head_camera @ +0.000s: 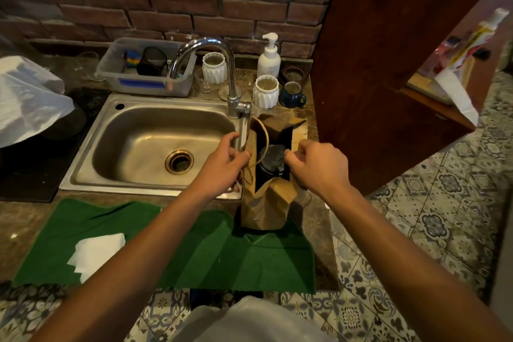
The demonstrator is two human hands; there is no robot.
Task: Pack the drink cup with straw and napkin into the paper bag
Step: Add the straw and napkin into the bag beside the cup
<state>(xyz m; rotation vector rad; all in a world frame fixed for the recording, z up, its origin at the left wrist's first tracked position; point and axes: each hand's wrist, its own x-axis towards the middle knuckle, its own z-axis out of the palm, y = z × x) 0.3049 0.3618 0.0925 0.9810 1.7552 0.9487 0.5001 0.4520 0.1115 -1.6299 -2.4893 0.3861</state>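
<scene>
The paper bag (263, 203) hides the drink cup (273, 159) below its lid.

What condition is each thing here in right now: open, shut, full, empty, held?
Paper bag: upright, mouth held open.
Drink cup: inside the bag, lid on.
Left hand: pinching the bag's left rim and handle.
Right hand: pinching the bag's right rim.
Napkins: lying on the green mat, not packed.
Sink: empty.
Faucet: no water running.
</scene>
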